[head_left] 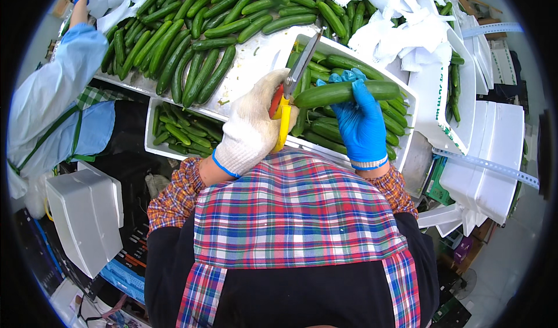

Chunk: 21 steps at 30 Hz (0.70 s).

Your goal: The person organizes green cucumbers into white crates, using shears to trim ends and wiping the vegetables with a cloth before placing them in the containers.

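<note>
My left hand (246,129), in a white knit glove, grips scissors (301,64) with red and yellow handles. Their blades point up and away from me. In a blue rubber glove, my right hand (362,127) holds a single cucumber (324,95) from below, with the thumb across it. The cucumber's left end is close by the scissor handles and my left fingertips. Both hands are over a white foam box (411,125) filled with cucumbers, at the near side of a metal worktable (257,60).
A large heap of cucumbers (209,36) covers the worktable. White cloth or paper sheets (405,31) lie at the far right. Another foam box (150,123) of cucumbers is lower left. Foam boxes (484,153) stand at right. A co-worker's sleeve (78,53) reaches in from the left.
</note>
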### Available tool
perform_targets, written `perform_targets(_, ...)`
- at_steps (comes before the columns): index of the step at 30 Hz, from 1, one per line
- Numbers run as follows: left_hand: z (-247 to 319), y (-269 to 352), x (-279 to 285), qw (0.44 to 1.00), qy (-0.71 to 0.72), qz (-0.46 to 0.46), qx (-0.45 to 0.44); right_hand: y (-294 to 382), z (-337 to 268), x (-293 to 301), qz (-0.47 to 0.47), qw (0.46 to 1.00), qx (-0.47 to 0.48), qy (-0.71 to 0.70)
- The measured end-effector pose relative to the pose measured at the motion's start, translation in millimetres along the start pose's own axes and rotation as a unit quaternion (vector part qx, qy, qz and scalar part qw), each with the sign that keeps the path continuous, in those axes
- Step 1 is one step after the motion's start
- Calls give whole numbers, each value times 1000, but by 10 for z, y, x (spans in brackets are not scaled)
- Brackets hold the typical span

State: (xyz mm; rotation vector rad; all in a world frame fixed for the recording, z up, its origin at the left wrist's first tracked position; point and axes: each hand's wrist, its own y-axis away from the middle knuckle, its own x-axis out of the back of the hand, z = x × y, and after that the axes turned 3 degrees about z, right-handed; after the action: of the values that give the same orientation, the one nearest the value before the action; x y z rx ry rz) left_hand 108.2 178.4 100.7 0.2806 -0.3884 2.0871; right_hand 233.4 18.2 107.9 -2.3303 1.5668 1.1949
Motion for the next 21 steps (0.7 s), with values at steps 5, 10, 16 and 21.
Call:
perform_targets(5, 105, 13, 33, 999, -50, 11, -7, 17, 17, 10, -6, 999, 18, 40)
perform_targets(10, 9, 19, 29, 997, -64, 8, -29, 49, 47, -12, -10, 999, 27, 44)
perform_targets(16, -76, 3, 15, 999, -32, 1, -5, 92, 127, -17, 17, 997, 26, 64)
perform_targets(21, -96, 2, 108, 923, 333, -89, 174, -127, 102, 132, -2, 977, -148, -153)
